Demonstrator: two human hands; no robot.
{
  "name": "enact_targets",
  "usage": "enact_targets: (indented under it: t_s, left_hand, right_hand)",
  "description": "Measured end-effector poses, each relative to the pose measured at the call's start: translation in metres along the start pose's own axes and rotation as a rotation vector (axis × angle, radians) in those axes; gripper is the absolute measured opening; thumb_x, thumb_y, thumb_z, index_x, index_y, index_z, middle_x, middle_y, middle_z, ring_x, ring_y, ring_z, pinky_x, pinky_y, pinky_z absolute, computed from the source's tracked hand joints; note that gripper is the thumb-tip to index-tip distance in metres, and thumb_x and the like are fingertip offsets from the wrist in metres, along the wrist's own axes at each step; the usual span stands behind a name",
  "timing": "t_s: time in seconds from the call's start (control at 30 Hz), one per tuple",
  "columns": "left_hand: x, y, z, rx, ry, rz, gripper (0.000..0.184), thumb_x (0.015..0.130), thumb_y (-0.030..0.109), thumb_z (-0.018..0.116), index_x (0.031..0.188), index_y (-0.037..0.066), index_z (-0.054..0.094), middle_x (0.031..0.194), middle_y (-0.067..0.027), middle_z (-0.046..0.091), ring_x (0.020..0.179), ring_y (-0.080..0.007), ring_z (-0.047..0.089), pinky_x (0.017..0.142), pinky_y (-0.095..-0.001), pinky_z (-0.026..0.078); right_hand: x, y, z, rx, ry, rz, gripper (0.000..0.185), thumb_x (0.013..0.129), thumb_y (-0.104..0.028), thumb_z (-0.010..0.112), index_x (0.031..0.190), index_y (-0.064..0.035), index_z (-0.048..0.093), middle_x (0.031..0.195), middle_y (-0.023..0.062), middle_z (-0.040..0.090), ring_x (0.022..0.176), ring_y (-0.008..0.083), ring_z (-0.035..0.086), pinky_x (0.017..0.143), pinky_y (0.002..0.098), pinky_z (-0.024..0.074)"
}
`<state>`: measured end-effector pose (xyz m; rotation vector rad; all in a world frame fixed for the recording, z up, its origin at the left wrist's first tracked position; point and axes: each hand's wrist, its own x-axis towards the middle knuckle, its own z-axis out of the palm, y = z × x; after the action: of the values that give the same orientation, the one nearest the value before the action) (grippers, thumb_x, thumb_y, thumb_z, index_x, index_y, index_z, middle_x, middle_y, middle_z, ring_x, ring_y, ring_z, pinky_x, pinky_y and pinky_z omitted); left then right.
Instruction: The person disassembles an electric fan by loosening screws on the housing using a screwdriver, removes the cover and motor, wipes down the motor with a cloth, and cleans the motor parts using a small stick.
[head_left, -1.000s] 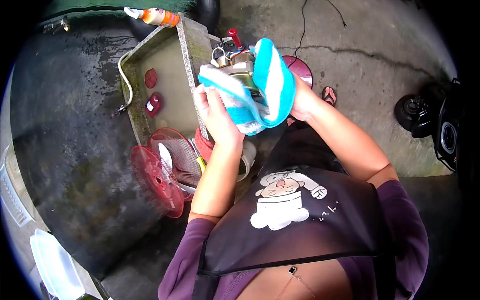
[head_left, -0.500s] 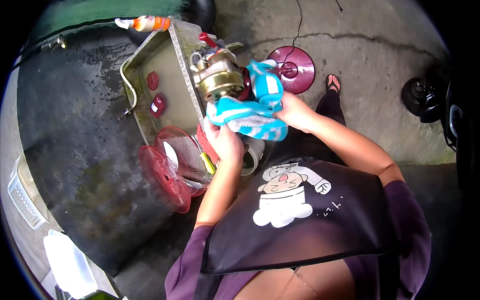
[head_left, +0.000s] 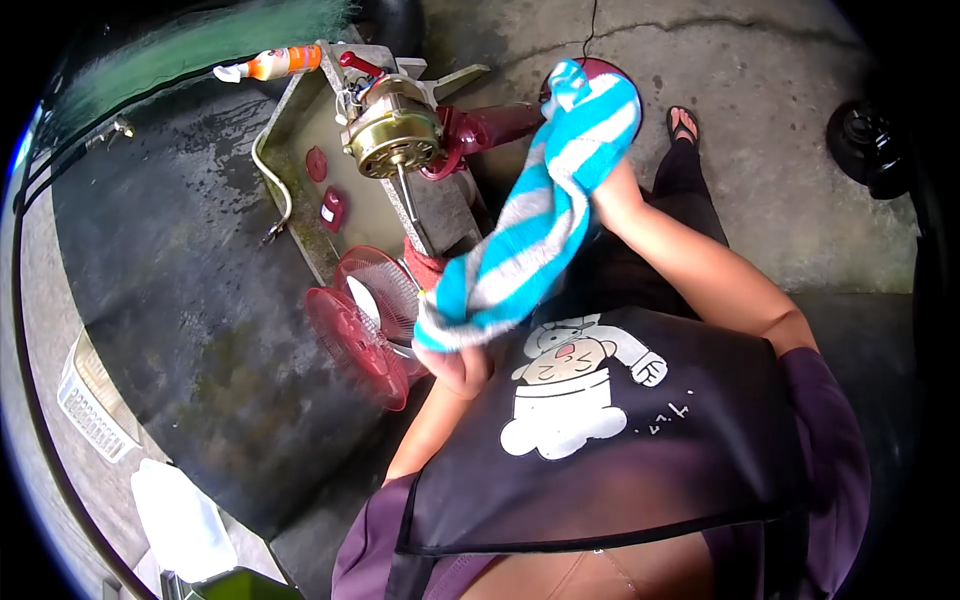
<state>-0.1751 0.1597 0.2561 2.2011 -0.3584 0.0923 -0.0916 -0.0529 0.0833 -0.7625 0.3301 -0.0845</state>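
Note:
A blue and grey-white striped cloth [head_left: 530, 245] is stretched diagonally between my two hands. My left hand [head_left: 455, 368] grips its lower end, the fingers mostly hidden under the fabric. At the upper end, my right hand [head_left: 615, 195] is partly covered by the cloth it holds. Beyond the cloth stands a fan with its motor [head_left: 392, 128] exposed, a bare metal shaft [head_left: 407, 190] pointing toward me. Its dark red neck [head_left: 490, 128] runs right, toward the round base [head_left: 605, 70], which the cloth partly covers.
A concrete basin [head_left: 300, 110] lies left of the motor, with dark red plastic parts [head_left: 332, 208] inside. Red fan guards [head_left: 350, 345] lean below it. An orange-and-white bottle [head_left: 285, 62] rests on the rim. A white basket [head_left: 95, 400] is at far left.
The bunched cloth has come away from the motor and is now pulled out long. My left hand moved down toward me, my right hand up and right. The motor is now uncovered.

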Motion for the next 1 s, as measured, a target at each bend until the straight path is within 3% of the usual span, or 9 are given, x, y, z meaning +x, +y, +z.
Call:
enact_targets:
  t_s: [0.1, 0.13, 0.2, 0.3, 0.4, 0.5, 0.53, 0.67, 1.0]
  left_hand:
    - [0.002, -0.02, 0.017, -0.177, 0.172, -0.07, 0.033, 0.093, 0.004, 0.05, 0.124, -0.008, 0.048, 0.121, -0.0154, 0.06, 0.111, -0.0225, 0.058, 0.099, -0.0358, 0.043]
    - [0.001, -0.027, 0.028, -0.294, 0.32, -0.168, 0.041, 0.095, 0.004, 0.049, 0.134, -0.005, 0.037, 0.131, -0.0159, 0.052, 0.12, -0.0227, 0.053, 0.104, -0.0367, 0.041]
    - [0.019, -0.049, 0.033, -0.154, 0.4, -0.098, 0.035, 0.1, 0.003, 0.046, 0.134, 0.003, 0.037, 0.134, -0.0125, 0.05, 0.12, -0.0215, 0.052, 0.104, -0.0373, 0.042]
    - [0.057, -0.087, 0.035, -0.164, 0.414, -0.125, 0.032, 0.099, 0.001, 0.047, 0.13, 0.003, 0.042, 0.126, -0.0104, 0.054, 0.114, -0.0193, 0.055, 0.1, -0.0357, 0.044]
    - [0.086, -0.108, 0.045, -0.41, 0.277, -0.265, 0.033, 0.097, 0.001, 0.057, 0.128, 0.003, 0.047, 0.121, -0.0085, 0.058, 0.107, -0.0161, 0.057, 0.095, -0.032, 0.047]
    - [0.088, -0.107, 0.058, -0.468, 0.332, -0.4, 0.027, 0.093, -0.001, 0.063, 0.117, 0.005, 0.053, 0.108, -0.0014, 0.059, 0.096, -0.0098, 0.056, 0.088, -0.0262, 0.047]
    - [0.086, -0.106, 0.057, -0.427, 0.327, -0.393, 0.026, 0.093, -0.001, 0.063, 0.115, 0.006, 0.053, 0.106, -0.0009, 0.059, 0.095, -0.0094, 0.056, 0.086, -0.026, 0.047]
    - [0.084, -0.107, 0.064, -0.54, 0.398, -0.412, 0.021, 0.093, -0.002, 0.064, 0.109, 0.006, 0.053, 0.096, 0.0009, 0.06, 0.087, -0.0079, 0.057, 0.082, -0.0245, 0.048]
    - [0.087, -0.119, 0.085, -0.645, 0.548, -0.387, 0.019, 0.087, -0.003, 0.069, 0.093, 0.007, 0.053, 0.091, -0.0001, 0.062, 0.081, -0.0065, 0.058, 0.075, -0.0227, 0.048]
  right_hand:
    - [0.021, -0.003, 0.014, -0.213, -0.199, 0.04, 0.046, 0.088, -0.022, 0.07, 0.127, -0.0045, 0.055, 0.121, 0.0054, 0.059, 0.11, 0.0158, 0.055, 0.095, 0.0332, 0.0468]
    - [0.031, -0.003, 0.022, -0.356, -0.24, -0.123, 0.05, 0.088, -0.024, 0.069, 0.131, -0.002, 0.053, 0.129, 0.0089, 0.057, 0.118, 0.0188, 0.053, 0.101, 0.0351, 0.0444]
    - [0.052, -0.001, 0.037, -0.558, -0.371, -0.272, 0.058, 0.088, -0.025, 0.07, 0.136, -0.0007, 0.048, 0.135, 0.0121, 0.054, 0.123, 0.0214, 0.05, 0.105, 0.0366, 0.0414]
    - [0.069, 0.0, 0.071, -0.467, -0.415, -0.078, 0.065, 0.087, -0.025, 0.07, 0.141, -0.0011, 0.043, 0.139, 0.0138, 0.051, 0.126, 0.0227, 0.049, 0.106, 0.0369, 0.0408]
    - [0.077, -0.001, 0.082, -0.273, -0.385, 0.309, 0.042, 0.088, -0.021, 0.068, 0.124, -0.0016, 0.061, 0.115, 0.0091, 0.066, 0.102, 0.0156, 0.061, 0.089, 0.0327, 0.0499]
    - [0.084, 0.008, 0.063, -0.266, -0.327, 0.313, 0.028, 0.089, -0.023, 0.067, 0.107, -0.0017, 0.069, 0.093, 0.006, 0.07, 0.089, 0.0153, 0.065, 0.081, 0.0312, 0.0519]
    - [0.081, 0.007, 0.059, -0.239, -0.298, 0.326, 0.029, 0.092, -0.021, 0.064, 0.115, -0.0029, 0.065, 0.105, 0.0058, 0.067, 0.091, 0.0137, 0.062, 0.083, 0.0313, 0.0511]
    - [0.076, 0.025, 0.035, -0.017, -0.201, 0.334, 0.037, 0.092, -0.02, 0.065, 0.125, -0.005, 0.059, 0.113, 0.005, 0.063, 0.099, 0.014, 0.061, 0.084, 0.0314, 0.0518]
    - [0.093, 0.013, 0.045, -0.343, -0.423, 0.282, 0.052, 0.09, -0.01, 0.065, 0.137, -0.0031, 0.046, 0.131, 0.0056, 0.053, 0.118, 0.0174, 0.05, 0.103, 0.0338, 0.0409]
